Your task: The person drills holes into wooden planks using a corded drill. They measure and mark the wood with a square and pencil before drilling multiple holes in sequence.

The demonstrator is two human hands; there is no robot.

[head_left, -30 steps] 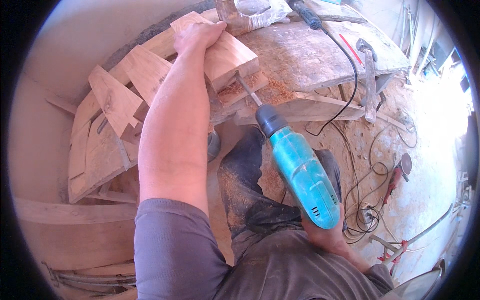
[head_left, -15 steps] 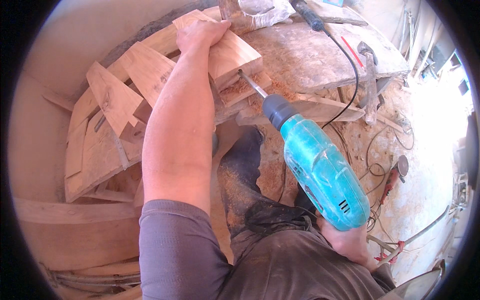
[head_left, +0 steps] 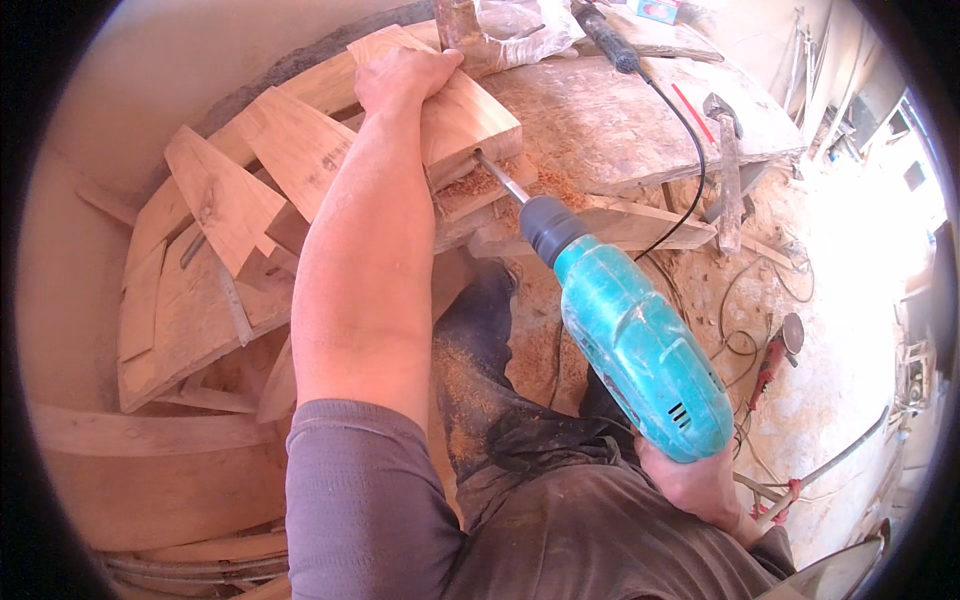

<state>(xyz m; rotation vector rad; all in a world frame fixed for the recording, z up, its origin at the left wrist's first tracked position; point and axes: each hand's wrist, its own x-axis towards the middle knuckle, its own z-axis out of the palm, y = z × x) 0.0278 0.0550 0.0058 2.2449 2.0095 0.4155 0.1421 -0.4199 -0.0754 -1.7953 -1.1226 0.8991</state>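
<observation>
My left hand (head_left: 405, 78) grips a pale wooden block (head_left: 465, 115) from above near its far end. My right hand (head_left: 690, 485) is wrapped round the rear of a turquoise electric drill (head_left: 640, 345); the drill body hides most of its fingers. The bit (head_left: 502, 176) meets the near end face of the block, with its tip at a dark hole there. How deep it reaches cannot be seen. Sawdust (head_left: 555, 185) lies beside and below the block, on a worn wooden bench (head_left: 630, 120).
More cut timber pieces (head_left: 222, 200) lie to the left. A hammer (head_left: 730, 180) rests at the bench's right edge, near a black-handled corded tool (head_left: 606, 38). An angle grinder (head_left: 778, 360) and loose cables are on the floor at right.
The view has shifted slightly. The drill sits a little further left in the picture, its bit still at the block's end. More sawdust shows under the bit, and both hands keep their hold.
</observation>
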